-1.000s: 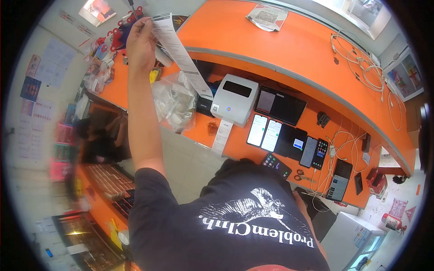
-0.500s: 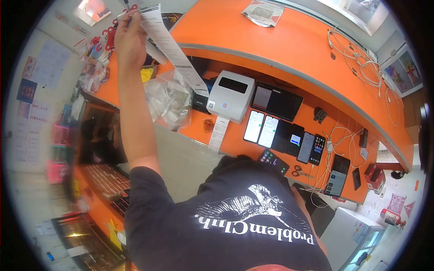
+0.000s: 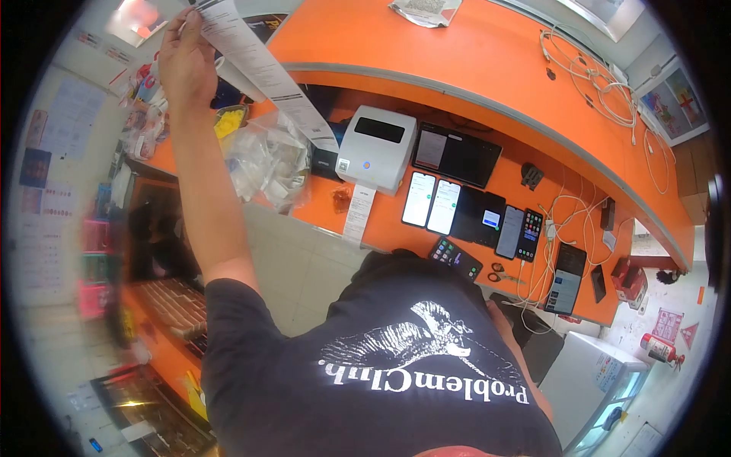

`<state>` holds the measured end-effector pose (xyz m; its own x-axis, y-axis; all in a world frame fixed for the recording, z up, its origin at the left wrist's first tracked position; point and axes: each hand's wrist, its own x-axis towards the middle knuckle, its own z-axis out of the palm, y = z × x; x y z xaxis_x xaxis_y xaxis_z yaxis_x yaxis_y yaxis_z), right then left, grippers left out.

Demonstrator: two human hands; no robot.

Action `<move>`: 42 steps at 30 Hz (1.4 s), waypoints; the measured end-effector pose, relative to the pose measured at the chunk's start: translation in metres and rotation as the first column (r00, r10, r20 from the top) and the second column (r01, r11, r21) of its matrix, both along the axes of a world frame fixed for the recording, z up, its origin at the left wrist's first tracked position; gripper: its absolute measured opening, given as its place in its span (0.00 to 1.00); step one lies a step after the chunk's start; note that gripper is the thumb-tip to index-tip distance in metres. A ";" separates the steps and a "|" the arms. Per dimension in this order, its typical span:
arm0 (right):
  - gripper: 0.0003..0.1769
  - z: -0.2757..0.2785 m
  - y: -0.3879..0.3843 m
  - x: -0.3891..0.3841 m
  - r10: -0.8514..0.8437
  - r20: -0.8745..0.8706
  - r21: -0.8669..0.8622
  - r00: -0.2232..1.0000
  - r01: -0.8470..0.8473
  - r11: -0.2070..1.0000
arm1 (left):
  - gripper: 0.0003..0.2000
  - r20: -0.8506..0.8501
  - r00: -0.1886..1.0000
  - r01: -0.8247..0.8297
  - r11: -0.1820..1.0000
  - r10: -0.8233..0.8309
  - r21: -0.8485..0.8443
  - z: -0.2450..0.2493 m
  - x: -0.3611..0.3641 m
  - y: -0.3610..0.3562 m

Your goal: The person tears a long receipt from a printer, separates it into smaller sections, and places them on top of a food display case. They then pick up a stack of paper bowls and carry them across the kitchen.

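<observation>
My left arm is stretched out to the upper left. My left hand (image 3: 187, 65) is closed around the top end of a long printed receipt (image 3: 263, 72). The strip slants down to a small black receipt printer (image 3: 326, 162), its lower end at the printer's top. Beside it stands a white label printer (image 3: 378, 148), with a printed label strip (image 3: 359, 215) hanging from its front. A clear plastic bag (image 3: 266, 160) of small items lies below the receipt. Of my right arm only a sliver shows beside my dark shirt, and the hand is hidden.
A tablet (image 3: 457, 154), several phones (image 3: 418, 199) and scissors (image 3: 504, 273) lie on the orange counter (image 3: 387, 236). White cables (image 3: 598, 91) coil on the raised orange shelf (image 3: 365, 38). A yellow item (image 3: 228, 123) sits near my forearm. At right stands a white cabinet (image 3: 586, 381).
My left hand has moved further left and slightly up, drawing the receipt's top end along. The view has shifted a little, and the things on the counter look unmoved.
</observation>
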<state>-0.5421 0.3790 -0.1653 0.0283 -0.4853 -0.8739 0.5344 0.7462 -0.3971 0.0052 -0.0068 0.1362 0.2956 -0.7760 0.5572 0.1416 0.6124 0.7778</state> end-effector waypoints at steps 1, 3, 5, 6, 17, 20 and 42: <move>0.07 0.001 0.001 -0.006 0.189 -0.081 -0.040 0.979 -0.193 0.980 | 0.13 0.000 1.000 0.001 1.000 -0.001 -0.004 0.000 0.001 -0.001; 0.12 0.008 0.002 -0.009 0.348 -0.173 -0.049 0.922 -0.360 0.932 | 0.13 -0.012 1.000 0.024 1.000 -0.024 0.001 0.000 -0.001 -0.003; 0.12 0.019 -0.002 0.001 0.123 0.034 0.019 0.992 -0.124 0.992 | 0.14 -0.020 1.000 0.021 1.000 -0.021 -0.007 0.004 0.001 -0.001; 0.12 0.026 -0.006 0.005 0.111 0.029 0.024 0.993 -0.112 0.993 | 0.14 -0.012 0.999 0.048 0.999 -0.048 -0.019 0.005 0.007 -0.004; 0.08 0.026 -0.011 0.009 -0.268 0.321 0.224 0.908 0.202 0.953 | 0.15 -0.026 0.997 -0.068 0.998 0.068 0.008 0.024 -0.015 0.018; 0.09 0.019 -0.010 0.010 -0.259 0.305 0.205 0.916 0.203 0.957 | 0.16 0.006 0.994 -0.106 0.994 0.106 -0.007 0.027 -0.012 0.018; 0.36 -0.023 -0.190 0.035 -0.069 -0.988 -0.152 0.137 -0.941 0.303 | 0.17 0.143 0.975 -0.167 0.985 0.170 -0.031 0.060 -0.009 0.034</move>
<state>-0.5070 0.1890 -0.1888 0.1893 -0.9797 0.0660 -0.7517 -0.1878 -0.6322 -0.0043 0.0275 0.1959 0.3361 -0.7107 0.6180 -0.0783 0.6328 0.7704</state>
